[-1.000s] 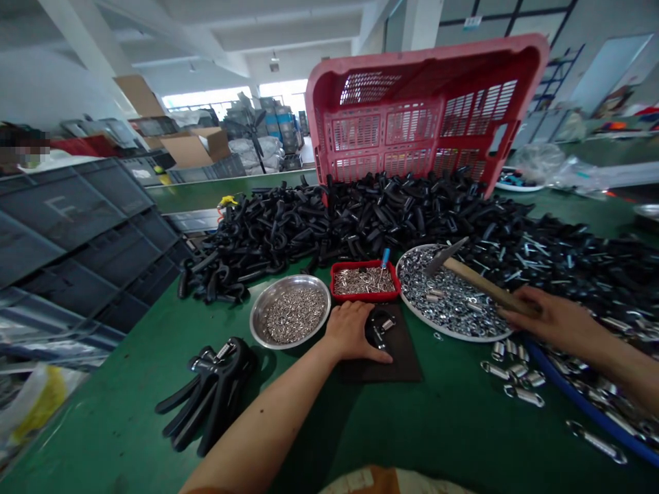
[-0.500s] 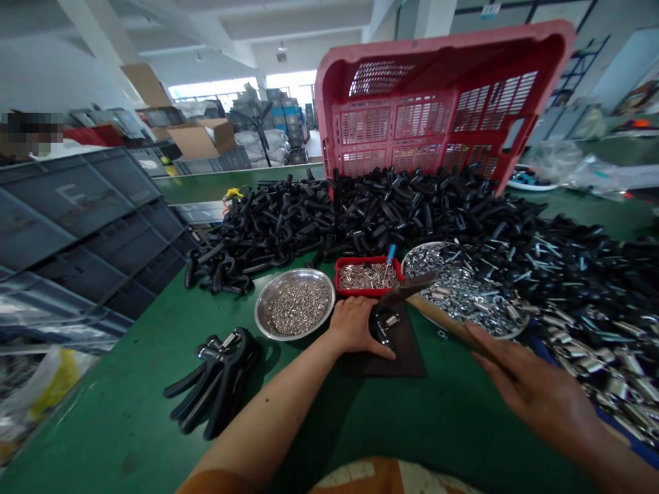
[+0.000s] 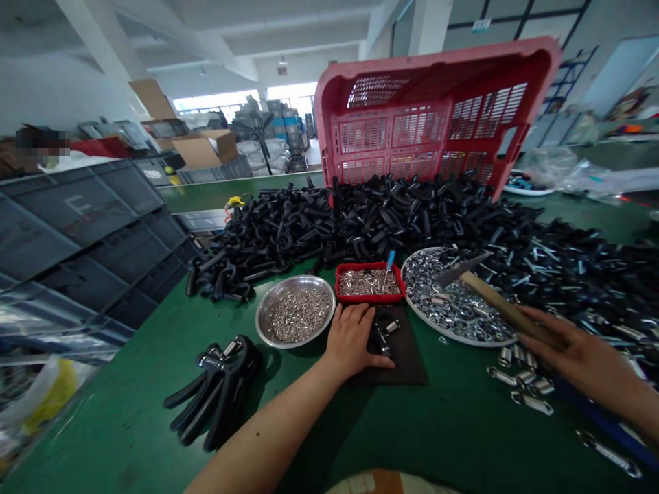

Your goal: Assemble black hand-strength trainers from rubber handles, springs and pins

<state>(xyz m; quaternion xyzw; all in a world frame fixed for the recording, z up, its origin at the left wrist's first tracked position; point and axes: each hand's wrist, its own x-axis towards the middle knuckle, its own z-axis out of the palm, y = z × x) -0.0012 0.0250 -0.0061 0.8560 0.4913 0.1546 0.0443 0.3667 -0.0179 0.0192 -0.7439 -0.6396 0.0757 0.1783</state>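
Note:
My left hand (image 3: 353, 339) lies over a black hand grip (image 3: 382, 334) on a dark mat (image 3: 406, 357), thumb stretched along its near side. A small coil spring and metal pins show at the grip's exposed end; my palm and fingers hide the rest. In my right hand (image 3: 587, 360) is a hammer (image 3: 494, 302), held by its wooden handle, its head over a white tray (image 3: 437, 328) of small metal parts. To the left, several black hand grips (image 3: 219, 391) with springs lie together.
A steel bowl (image 3: 262, 329) and a red tray (image 3: 371, 298) hold small metal pieces. Loose springs (image 3: 525, 377) lie near my right hand. Black handles (image 3: 309, 219) pile up before a tipped red crate (image 3: 391, 151). Grey crates (image 3: 97, 233) stand left.
My right hand has moved the hammer right, away from the mat to above the white tray. My left hand stays over the hand grip. Loose springs at the right now show more.

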